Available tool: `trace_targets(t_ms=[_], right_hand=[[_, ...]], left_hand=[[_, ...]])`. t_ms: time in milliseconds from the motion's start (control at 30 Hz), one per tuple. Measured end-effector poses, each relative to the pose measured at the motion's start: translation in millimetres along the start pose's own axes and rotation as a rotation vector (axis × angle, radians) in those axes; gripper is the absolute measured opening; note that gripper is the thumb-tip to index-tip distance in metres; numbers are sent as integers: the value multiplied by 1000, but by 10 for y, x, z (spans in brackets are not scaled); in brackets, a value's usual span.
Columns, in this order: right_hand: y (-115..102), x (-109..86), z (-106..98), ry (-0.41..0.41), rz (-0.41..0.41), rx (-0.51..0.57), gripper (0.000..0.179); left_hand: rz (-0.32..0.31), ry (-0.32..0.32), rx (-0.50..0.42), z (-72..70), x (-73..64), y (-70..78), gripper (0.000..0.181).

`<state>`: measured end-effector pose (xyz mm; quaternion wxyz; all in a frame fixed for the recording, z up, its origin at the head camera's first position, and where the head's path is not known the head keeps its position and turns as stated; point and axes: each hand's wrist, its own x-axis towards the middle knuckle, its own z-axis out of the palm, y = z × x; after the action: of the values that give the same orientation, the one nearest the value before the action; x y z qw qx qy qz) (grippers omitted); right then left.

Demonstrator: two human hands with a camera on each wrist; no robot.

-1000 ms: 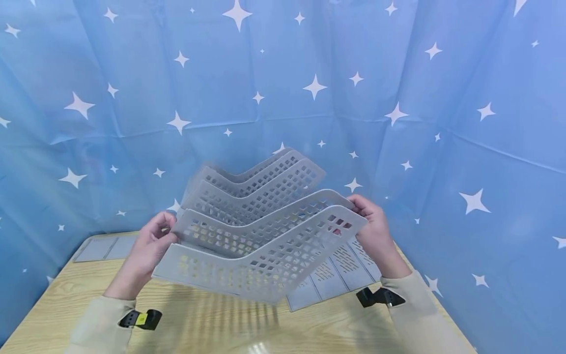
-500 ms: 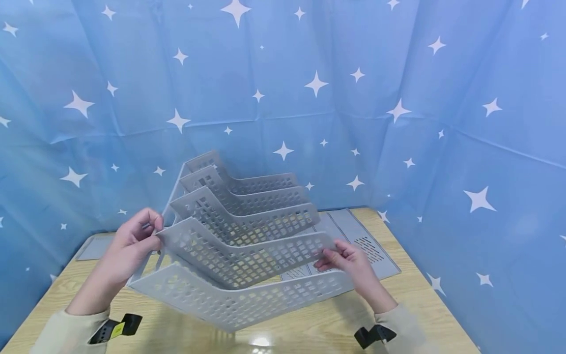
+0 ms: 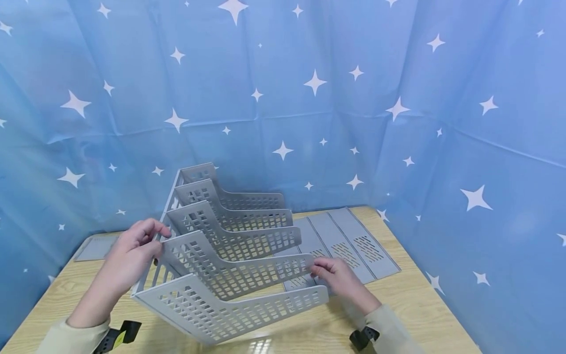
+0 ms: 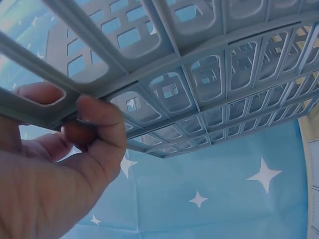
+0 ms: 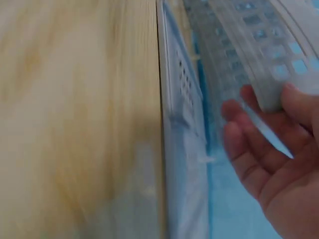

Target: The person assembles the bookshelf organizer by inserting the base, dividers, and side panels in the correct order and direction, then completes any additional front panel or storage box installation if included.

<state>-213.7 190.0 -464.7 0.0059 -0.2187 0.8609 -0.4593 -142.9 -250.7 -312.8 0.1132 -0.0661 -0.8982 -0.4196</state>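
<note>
A grey plastic file rack (image 3: 225, 263) with several perforated dividers is tilted over the table, its tall slatted back at the left and its low divider ends at the right. My left hand (image 3: 130, 255) grips the edge of that back; in the left wrist view, the thumb and fingers of the left hand (image 4: 75, 169) curl round a bar at the rack's corner. At the other side my right hand (image 3: 338, 280) pinches the low end of the second-nearest divider. Thumb and fingers of the right hand (image 5: 284, 169) meet at the divider's rounded corner in the blurred right wrist view.
Flat grey panels with slanted slots (image 3: 327, 228) lie on the wooden table (image 3: 420, 300) behind and right of the rack. Another flat grey piece (image 3: 95, 247) lies at the table's back left. A blue curtain with white stars (image 3: 283, 64) hangs behind.
The rack has turned, bringing its tall ends from right to left, then sunk toward the table. My right hand has moved from a tall corner to a low divider end and down.
</note>
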Motion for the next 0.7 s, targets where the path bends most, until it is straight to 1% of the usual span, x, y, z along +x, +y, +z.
trace_targets(t_ms=[67, 133, 200, 233, 267, 333, 367, 433, 467, 533, 600, 700], right_hand=[[45, 16, -133, 24, 22, -133, 13], [118, 33, -311, 75, 31, -251, 15], [226, 54, -502, 129, 20, -357, 18], [284, 61, -594, 145, 11, -404, 19], [336, 60, -677, 141, 7, -439, 21], [444, 52, -806, 100, -4, -499, 25], [494, 50, -851, 59, -9, -509, 26], [582, 34, -909, -27, -10, -525, 28], [625, 21, -926, -67, -6, -532, 30], [696, -4, -940, -120, -2, -556, 33], [739, -33, -944, -143, 0, -582, 36], [701, -92, -934, -175, 18, -632, 41]], left_hand=[[-3, -6, 43, 0, 14, 18, 27], [19, -6, 61, 4, 23, 23, 27], [70, 4, 57, 17, 39, 8, 27], [98, 8, 42, 25, 48, -2, 28], [132, 15, 24, 38, 57, -16, 29], [190, 29, -17, 68, 74, -50, 31], [210, 37, -32, 78, 79, -63, 32], [229, 49, -58, 97, 82, -86, 32], [234, 56, -67, 106, 82, -98, 32], [234, 69, -77, 118, 74, -117, 32], [231, 86, -90, 125, 62, -129, 31], [212, 114, -94, 116, 35, -141, 28]])
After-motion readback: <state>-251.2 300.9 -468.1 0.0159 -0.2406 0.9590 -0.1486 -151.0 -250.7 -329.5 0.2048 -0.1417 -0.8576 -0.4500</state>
